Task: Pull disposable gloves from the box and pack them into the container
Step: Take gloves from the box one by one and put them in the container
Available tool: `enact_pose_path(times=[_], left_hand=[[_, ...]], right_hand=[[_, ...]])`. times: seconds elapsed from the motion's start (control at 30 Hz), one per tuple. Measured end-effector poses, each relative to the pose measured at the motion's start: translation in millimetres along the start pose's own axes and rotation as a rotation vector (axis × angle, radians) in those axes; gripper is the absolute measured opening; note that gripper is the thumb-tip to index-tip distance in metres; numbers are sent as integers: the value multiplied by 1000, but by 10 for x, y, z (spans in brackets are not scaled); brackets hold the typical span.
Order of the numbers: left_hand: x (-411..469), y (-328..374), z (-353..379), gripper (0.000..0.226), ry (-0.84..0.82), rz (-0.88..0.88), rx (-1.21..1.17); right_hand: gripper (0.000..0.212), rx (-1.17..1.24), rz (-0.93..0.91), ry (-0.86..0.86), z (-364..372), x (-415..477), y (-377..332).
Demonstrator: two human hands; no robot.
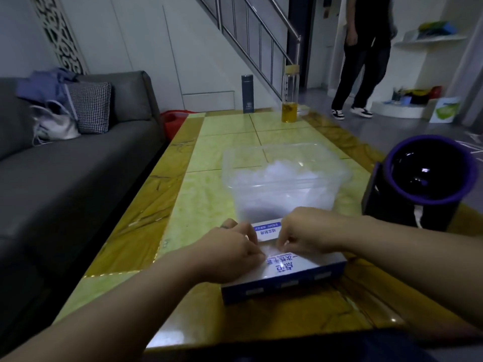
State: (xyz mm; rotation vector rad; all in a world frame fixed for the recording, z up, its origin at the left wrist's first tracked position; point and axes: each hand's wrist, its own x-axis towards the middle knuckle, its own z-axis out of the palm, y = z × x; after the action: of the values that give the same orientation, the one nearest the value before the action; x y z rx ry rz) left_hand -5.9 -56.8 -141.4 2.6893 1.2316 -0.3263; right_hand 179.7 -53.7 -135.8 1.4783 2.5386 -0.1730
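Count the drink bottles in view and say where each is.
2. A dark grey flask stands at the far edge of the table; a clear bottle holding yellow liquid stands right of it. I see no others.

Grey flask (247, 94) and glass bottle (290, 100) stand at the table's (203, 178) far end. Sofa (78, 165) left, purple-rimmed black device (428, 176) right.

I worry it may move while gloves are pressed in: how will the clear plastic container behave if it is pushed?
The clear container looks thin-walled and holds only crumpled gloves, so it is probably light. On the glossy table it would likely slide rather than tip, being wide and low.
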Motion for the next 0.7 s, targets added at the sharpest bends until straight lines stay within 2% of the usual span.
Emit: enact_pose_path(times=[0.1,0.17,0.33,0.47,0.53,0.63,0.7], left_hand=[[37,19,-20,43,-76,-20,46],[61,38,-40,41,-97,-27,38],[89,-48,42,34,36,-61,-92],[111,-105,136,59,127,-75,-149],[126,-114,125,70,129,-71,-159],[144,-128,102,72,111,-61,-162],[145,-144,92,71,103,-64,-179]], right_hand=[[13,-144,-60,-58,-107,53,-84],[20,-184,-75,-93,-150,74,-141],[17,-224,-156,4,-60,111,-120],[18,-155,-176,75,-54,34,-5],[17,-176,-208,169,-117,-29,-3],[17,-108,-198,245,-194,-74,-45],[21,-131,-178,184,-201,-71,-61]])
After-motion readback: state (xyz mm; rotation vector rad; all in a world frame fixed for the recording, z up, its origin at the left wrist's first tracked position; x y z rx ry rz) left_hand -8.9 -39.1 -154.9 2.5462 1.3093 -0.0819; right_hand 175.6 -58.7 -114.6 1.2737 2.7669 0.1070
